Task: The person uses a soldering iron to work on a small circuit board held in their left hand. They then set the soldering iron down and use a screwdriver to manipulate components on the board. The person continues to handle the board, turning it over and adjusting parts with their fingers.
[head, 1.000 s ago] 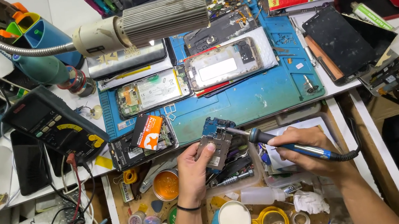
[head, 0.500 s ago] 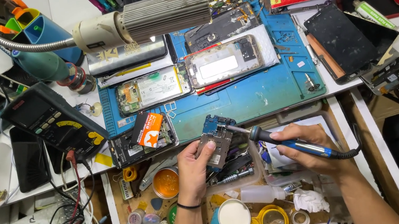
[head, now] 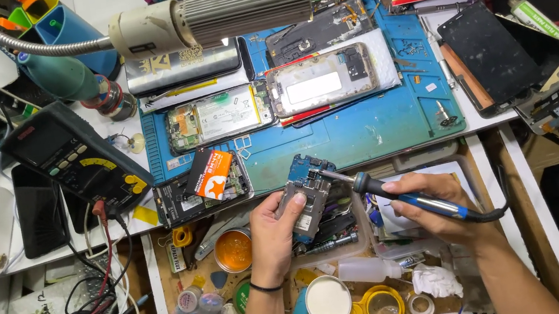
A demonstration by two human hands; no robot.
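The left hand [head: 272, 234] has its thumb and fingers clamped on a small circuit board [head: 306, 193], holding it tilted just below the near edge of the blue mat [head: 363, 130]. The right hand [head: 432, 205] is closed around the blue grip of a soldering iron [head: 401, 194] — its tip touches the board's upper right corner. Under both hands lies an open drawer of clutter: an orange tin [head: 233, 250] just left of the left wrist, a white lid [head: 328, 301] and a yellow tape roll [head: 383, 305] nearer the body. On the mat, two opened phones [head: 271, 100] lie side by side — a multimeter [head: 72, 160] sits well to the left.
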